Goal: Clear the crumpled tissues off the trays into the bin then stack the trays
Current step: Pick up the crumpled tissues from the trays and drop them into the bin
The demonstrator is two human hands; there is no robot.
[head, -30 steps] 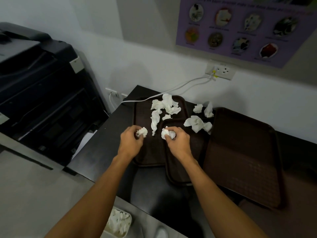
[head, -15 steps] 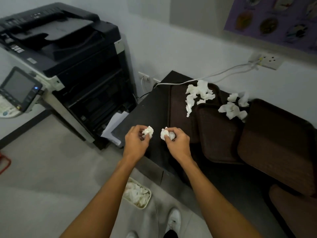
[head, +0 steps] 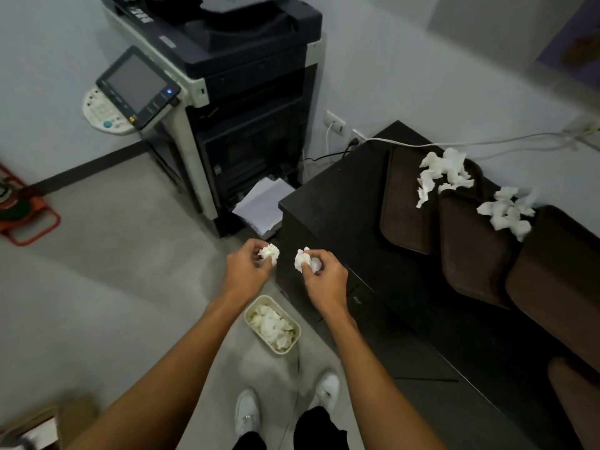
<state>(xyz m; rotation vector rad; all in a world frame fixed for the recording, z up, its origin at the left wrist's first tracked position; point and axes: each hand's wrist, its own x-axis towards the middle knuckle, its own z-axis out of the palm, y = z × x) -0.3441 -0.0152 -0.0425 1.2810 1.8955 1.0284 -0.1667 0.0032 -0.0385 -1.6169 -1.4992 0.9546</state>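
Note:
My left hand (head: 248,271) is shut on a crumpled tissue (head: 270,253), held off the cabinet's left corner. Beside it, my right hand (head: 324,280) grips another crumpled tissue (head: 305,259). Both hang above the floor, a little beyond the small cream bin (head: 293,342) that holds several tissues. On the black cabinet (head: 331,206) lie three brown trays: a left tray (head: 402,206) with a tissue pile (head: 444,170) at its far end, a middle tray (head: 470,254) overlapping it with more tissues (head: 506,214), and a bare right tray (head: 558,271).
A large copier (head: 233,92) stands left of the cabinet, with white paper (head: 263,203) in its lower tray. White cables (head: 454,144) run along the wall behind the trays. My white shoes (head: 246,414) are on the grey floor below the bin. A red object (head: 22,216) lies far left.
Both hands have come off the trays toward me and to the left with a tissue each, and now hang past the cabinet's corner. My view has swung down and left, showing the bin.

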